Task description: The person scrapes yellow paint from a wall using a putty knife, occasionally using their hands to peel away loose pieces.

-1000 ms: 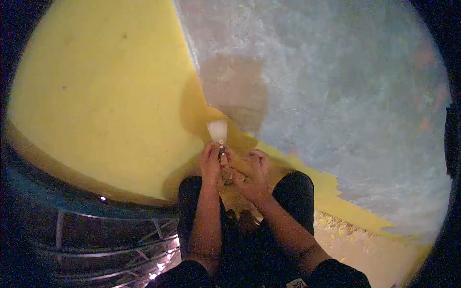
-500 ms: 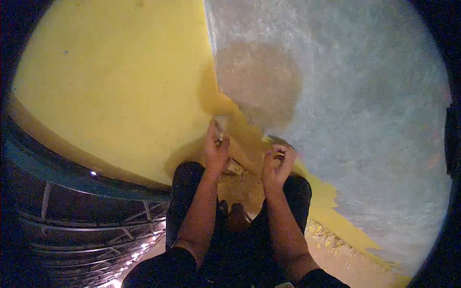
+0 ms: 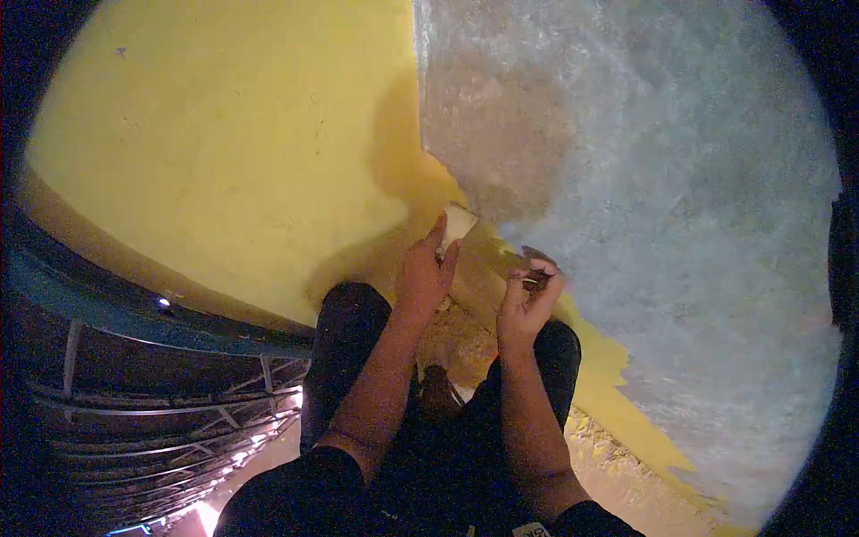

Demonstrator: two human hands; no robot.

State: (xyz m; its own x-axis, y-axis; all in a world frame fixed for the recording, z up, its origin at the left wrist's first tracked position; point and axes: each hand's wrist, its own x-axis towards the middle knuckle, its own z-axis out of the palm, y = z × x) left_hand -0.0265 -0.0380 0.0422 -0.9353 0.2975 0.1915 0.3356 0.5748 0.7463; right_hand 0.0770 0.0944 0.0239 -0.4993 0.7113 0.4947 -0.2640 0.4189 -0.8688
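In my left hand (image 3: 428,273) I grip a putty knife with a pale, flat, wedge-shaped blade (image 3: 458,224), its handle mostly hidden by my fingers. The blade overlaps the yellow coating (image 3: 242,134) close to its ragged border with the bare grey surface (image 3: 680,179). Just right of it, my right hand (image 3: 526,309) is closed, thumb and fingers pinching a thin curled flap (image 3: 530,258) at that border. The flap is dark in the shadow and partly covered by my fingers.
My bent knees (image 3: 349,313) flank both hands. Yellow crumbs (image 3: 613,452) lie along the foot of the surface at lower right. A dark curved rim (image 3: 161,304) and metal beams (image 3: 179,416) show at lower left. My shadow falls across the border.
My left hand has moved right and turned, so the putty knife's flat blade now faces me. My right hand has shifted slightly right, still closed. The view has shifted a little.
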